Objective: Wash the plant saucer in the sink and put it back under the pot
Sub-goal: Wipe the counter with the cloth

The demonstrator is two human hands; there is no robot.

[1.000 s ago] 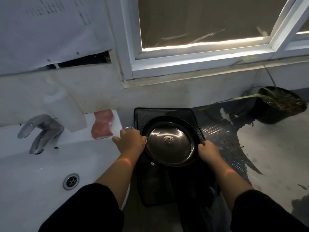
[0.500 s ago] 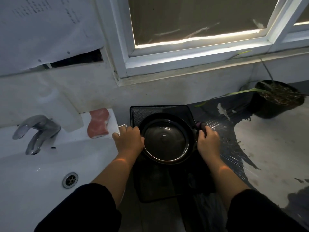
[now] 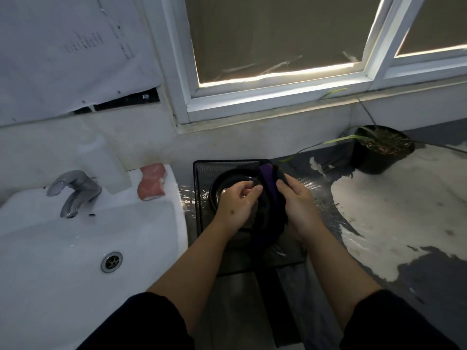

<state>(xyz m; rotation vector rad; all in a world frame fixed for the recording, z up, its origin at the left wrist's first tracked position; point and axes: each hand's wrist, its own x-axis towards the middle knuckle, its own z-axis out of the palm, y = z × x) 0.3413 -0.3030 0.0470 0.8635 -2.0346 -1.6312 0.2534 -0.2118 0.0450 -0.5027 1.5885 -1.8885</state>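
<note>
White ceramic sink (image 3: 75, 248) sat left of both hands. Left hand (image 3: 236, 202) curled on the round black plastic saucer (image 3: 222, 183), right hand (image 3: 294, 198) gripped a dark purple-striped cloth (image 3: 267, 180) against it. Looked like drying; black plastic pot (image 3: 379, 150), far right, had no saucer under it.

we seem to be in a home washroom: a white sink (image 3: 75, 248) with a chrome tap (image 3: 73, 190), pink sponge (image 3: 151, 181) right of the tap, window (image 3: 278, 54) above the counter.
</note>
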